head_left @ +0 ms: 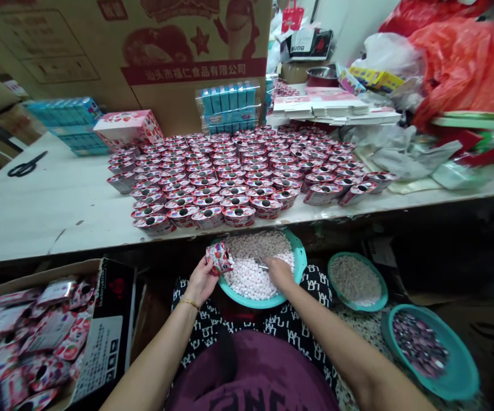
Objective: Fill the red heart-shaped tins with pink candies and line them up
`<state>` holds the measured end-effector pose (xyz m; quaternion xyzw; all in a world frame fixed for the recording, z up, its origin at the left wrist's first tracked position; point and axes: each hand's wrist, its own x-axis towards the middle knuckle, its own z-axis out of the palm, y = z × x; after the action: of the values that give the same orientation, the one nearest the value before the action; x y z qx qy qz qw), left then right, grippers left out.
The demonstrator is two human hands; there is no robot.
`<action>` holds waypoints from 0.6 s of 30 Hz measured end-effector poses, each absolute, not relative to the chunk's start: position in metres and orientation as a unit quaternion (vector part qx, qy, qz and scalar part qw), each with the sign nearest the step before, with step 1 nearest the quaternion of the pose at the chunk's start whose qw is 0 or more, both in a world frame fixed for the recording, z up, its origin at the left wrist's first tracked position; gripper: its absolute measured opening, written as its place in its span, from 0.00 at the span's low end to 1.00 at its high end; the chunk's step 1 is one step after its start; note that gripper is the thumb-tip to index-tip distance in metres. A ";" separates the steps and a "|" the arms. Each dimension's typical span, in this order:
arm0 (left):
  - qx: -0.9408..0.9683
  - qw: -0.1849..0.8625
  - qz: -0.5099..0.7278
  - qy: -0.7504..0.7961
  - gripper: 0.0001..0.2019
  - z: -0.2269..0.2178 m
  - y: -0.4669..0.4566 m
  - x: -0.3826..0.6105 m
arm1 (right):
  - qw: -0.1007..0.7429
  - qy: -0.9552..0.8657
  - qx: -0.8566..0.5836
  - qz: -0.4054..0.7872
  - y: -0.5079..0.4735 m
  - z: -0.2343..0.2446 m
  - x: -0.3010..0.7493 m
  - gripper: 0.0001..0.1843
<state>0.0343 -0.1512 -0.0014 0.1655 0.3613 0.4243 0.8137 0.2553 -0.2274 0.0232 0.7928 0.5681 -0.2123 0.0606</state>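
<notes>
My left hand (pixel 202 281) is closed around a small berry-printed packet (pixel 218 258), tilted over the left rim of a turquoise basin (pixel 301 258). White pellets (pixel 250 279), which look like candies, fill the basin on my lap; those at the far side look greyer. My right hand (pixel 280 273) grips a small metal scoop (pixel 263 264) low over the pellets. Its bowl is mostly hidden, so I cannot tell how much it carries.
Rows of upright red-and-white packets (pixel 234 188) with round holes cover the table (pixel 80 211). Scissors (pixel 27 165) lie at left. A carton (pixel 114 319) of packets stands lower left. Another pellet basin (pixel 384 294) and a basin (pixel 465 371) of dark wrapped pieces sit at right.
</notes>
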 end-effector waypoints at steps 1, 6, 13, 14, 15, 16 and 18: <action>0.154 0.814 0.423 0.367 0.14 -0.002 -0.152 0.033 | 0.048 0.565 0.795 -0.215 -0.223 0.012 0.247 0.19; 0.106 0.820 0.421 0.372 0.13 -0.004 -0.153 0.031 | 0.006 0.554 0.799 -0.235 -0.218 -0.005 0.255 0.18; 0.097 0.843 0.400 0.347 0.11 -0.006 -0.153 0.050 | -0.073 0.608 0.760 -0.216 -0.220 0.066 0.286 0.16; 0.095 0.846 0.395 0.345 0.11 -0.006 -0.153 0.054 | -0.051 0.628 0.751 -0.196 -0.218 0.080 0.283 0.16; 0.092 0.849 0.391 0.342 0.11 -0.005 -0.154 0.058 | -0.020 0.645 0.743 -0.176 -0.216 0.094 0.279 0.16; 0.090 0.853 0.386 0.339 0.11 -0.004 -0.154 0.061 | 0.016 0.660 0.734 -0.156 -0.213 0.107 0.273 0.16; 0.088 0.858 0.379 0.334 0.11 -0.002 -0.156 0.066 | 0.085 0.680 0.718 -0.122 -0.207 0.130 0.261 0.16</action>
<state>0.0663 -0.1556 -0.0024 0.0881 0.3340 0.3794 0.8583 0.2611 -0.2072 0.1296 0.7183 0.6796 -0.1218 0.0854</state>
